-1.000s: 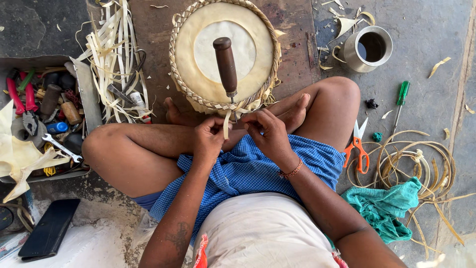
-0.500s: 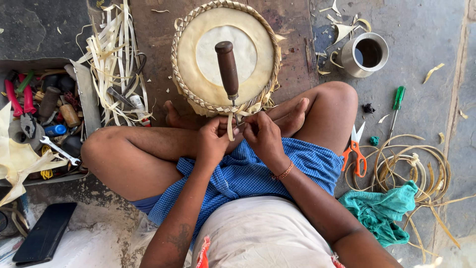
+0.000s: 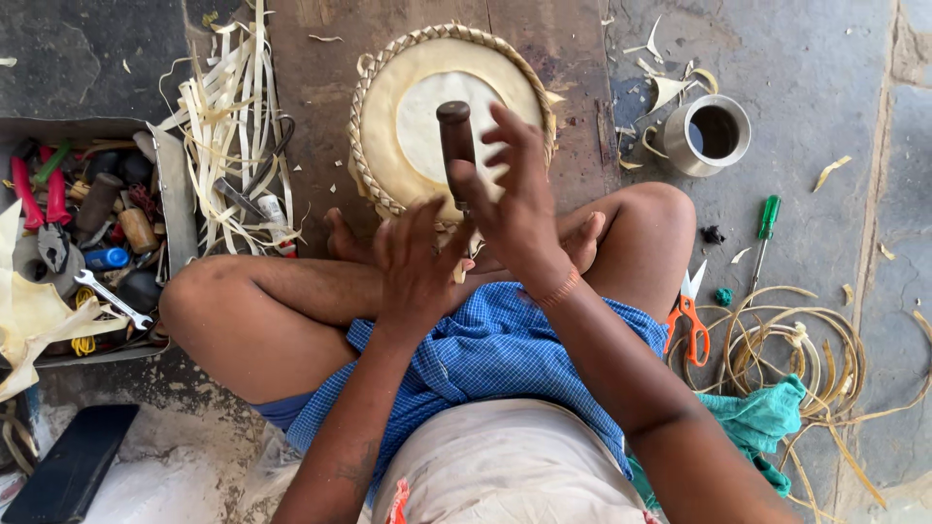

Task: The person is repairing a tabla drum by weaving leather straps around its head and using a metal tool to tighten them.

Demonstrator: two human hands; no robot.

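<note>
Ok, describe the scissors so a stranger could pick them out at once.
Start at the person's bent right knee on the grey stone floor. Just outside it, beside the loose coil of pale cane strips, lie the orange-handled scissors, blades pointing away from the person. The green-handled screwdriver above is straight and thin; only the scissors have orange loop handles.

Daylight soft and even, scene bright, no hard shadows. Slight dim shade under legs. Metal cup (image 3: 716,133) gives weak shine on rim, no strong glare. Right hand (image 3: 512,199) little blurred at fingers. Floor and tool tray (image 3: 173,199) sharp. Lines bend slightly near edges.
</note>
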